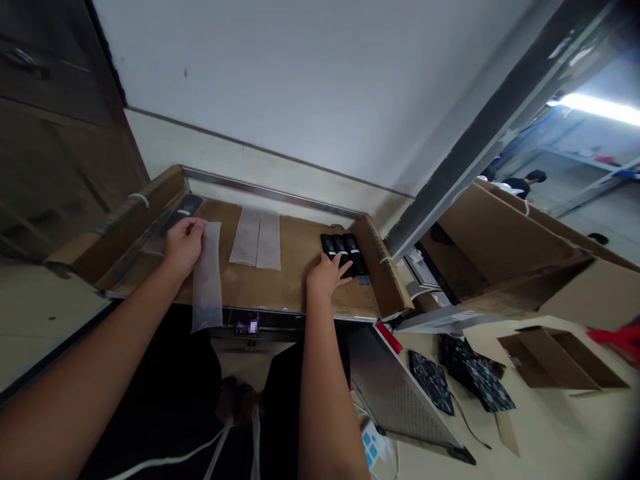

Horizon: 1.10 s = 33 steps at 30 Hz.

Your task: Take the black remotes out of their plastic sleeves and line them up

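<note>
My left hand (pixel 184 245) pinches the top of a long translucent white sleeve (pixel 207 280), which hangs past the front edge of the cardboard-lined tabletop (pixel 300 287). Just behind that hand, a dark item in clear wrapping (pixel 184 208) lies at the left end. Two pale flat sleeves (pixel 257 239) rest side by side in the middle. At the right, my right hand (pixel 327 275) has its fingers spread on a row of several black packed items (pixel 345 253) with white bands.
Cardboard side walls (pixel 377 267) border the tabletop. A large open carton (pixel 510 247) stands to the right, with another box (pixel 563 357) on the floor beside patterned dark bags (pixel 475 373). A person (pixel 523 183) is in the far background.
</note>
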### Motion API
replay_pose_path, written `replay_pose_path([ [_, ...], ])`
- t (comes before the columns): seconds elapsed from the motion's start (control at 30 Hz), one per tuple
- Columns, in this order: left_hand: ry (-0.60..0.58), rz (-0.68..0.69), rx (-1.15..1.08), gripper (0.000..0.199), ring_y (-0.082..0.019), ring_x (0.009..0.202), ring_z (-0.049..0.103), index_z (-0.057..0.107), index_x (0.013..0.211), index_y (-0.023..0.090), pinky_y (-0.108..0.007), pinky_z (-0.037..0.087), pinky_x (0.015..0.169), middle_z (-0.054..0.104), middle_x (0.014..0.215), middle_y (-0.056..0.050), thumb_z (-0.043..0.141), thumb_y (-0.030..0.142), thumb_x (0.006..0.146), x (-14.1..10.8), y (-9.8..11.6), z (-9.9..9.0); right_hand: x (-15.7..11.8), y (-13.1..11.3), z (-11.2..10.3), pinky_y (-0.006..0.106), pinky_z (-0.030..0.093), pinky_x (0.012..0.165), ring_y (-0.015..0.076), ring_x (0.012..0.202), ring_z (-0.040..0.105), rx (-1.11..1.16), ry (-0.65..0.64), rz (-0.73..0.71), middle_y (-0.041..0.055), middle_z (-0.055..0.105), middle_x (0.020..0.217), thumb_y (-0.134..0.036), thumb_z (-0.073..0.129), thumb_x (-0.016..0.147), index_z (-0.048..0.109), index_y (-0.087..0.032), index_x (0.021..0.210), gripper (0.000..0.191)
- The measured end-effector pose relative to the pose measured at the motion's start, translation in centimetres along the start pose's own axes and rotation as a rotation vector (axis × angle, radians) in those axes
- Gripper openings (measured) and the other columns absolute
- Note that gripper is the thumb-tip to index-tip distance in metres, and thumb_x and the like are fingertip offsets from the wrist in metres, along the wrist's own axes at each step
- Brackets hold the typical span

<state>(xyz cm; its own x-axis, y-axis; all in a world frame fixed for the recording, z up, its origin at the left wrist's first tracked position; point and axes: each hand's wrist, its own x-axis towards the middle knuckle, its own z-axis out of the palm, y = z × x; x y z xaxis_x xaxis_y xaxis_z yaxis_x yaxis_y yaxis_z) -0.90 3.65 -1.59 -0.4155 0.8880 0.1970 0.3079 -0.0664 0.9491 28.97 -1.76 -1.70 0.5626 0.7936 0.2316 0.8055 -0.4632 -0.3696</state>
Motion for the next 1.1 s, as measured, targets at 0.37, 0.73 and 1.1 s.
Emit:
replay_pose_path([
  [0.37, 0.081, 0.014, -0.134, 0.019, -0.012, 0.066, 0.049, 0.071, 0.089, 0.015, -0.024, 0.036, 0.059, 0.063, 0.076, -0.001, 0.056, 0.024, 0.083, 0.3, -0.2, 0.3, -0.3, 0.0, 0.5, 0.078, 0.024, 0.104, 0.0467, 0.149, 0.011, -0.012, 0.018, -0.060, 0.0188, 0.025, 0.162, -0.005, 0.033, 0.088, 0.064, -0.015, 0.130, 0.053],
  [0.73, 0.073, 0.014, -0.122, 0.020, -0.013, 0.068, 0.050, 0.071, 0.090, 0.015, -0.024, 0.039, 0.063, 0.064, 0.078, -0.001, 0.056, 0.025, 0.083, 0.4, -0.5, 0.4, -1.7, -0.4, 0.6, 0.073, 0.024, 0.110, 0.0453, 0.149, 0.016, -0.061, -0.010, -0.128, 0.0234, 0.027, 0.160, -0.004, 0.032, 0.085, 0.058, -0.004, 0.136, 0.057],
  [1.1, 0.064, 0.048, -0.170, 0.019, -0.013, 0.072, 0.053, 0.071, 0.089, 0.015, -0.025, 0.040, 0.065, 0.065, 0.080, -0.002, 0.057, 0.027, 0.083, 0.3, -0.5, 0.3, -2.6, -0.2, -0.5, 0.054, 0.028, 0.116, 0.0344, 0.142, 0.033, 0.183, 0.154, -0.154, 0.0245, 0.046, 0.146, -0.005, 0.038, 0.086, 0.057, -0.002, 0.131, 0.049],
])
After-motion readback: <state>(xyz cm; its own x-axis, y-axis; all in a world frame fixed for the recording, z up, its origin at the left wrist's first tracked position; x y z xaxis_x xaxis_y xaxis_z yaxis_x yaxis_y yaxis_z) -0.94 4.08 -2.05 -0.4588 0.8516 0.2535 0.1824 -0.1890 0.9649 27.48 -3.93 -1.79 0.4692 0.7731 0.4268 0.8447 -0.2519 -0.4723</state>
